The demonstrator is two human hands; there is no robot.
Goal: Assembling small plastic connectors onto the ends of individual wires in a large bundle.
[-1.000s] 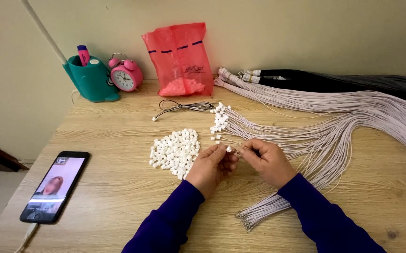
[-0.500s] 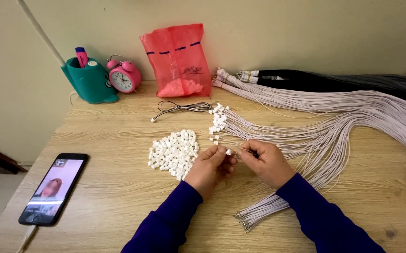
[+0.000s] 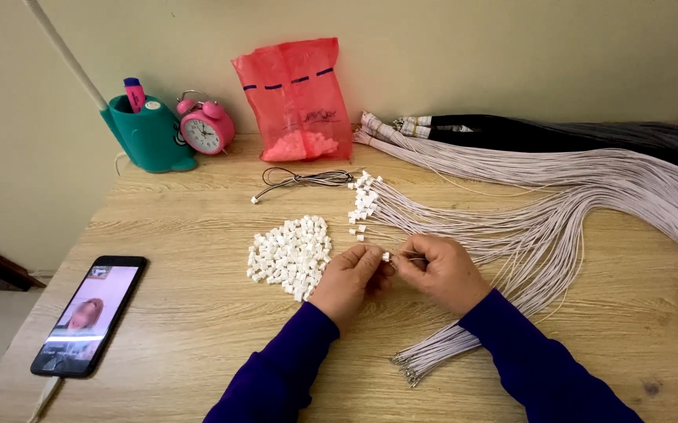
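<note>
We see the left hand [image 3: 352,276] pinching a small white connector [image 3: 386,256], the right hand [image 3: 442,270] pinching a thin wire [image 3: 411,256] meeting it; connector pile [image 3: 290,254] lies left of the pinch.

A home work desk: alarm clock [image 3: 206,128], phone [image 3: 88,313], and wire bundles [image 3: 589,188] piled on it.

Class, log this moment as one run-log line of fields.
left hand: pinching small white connector | right hand: holding white wire at connector | beside: connector pile | surface: wooden table
</note>
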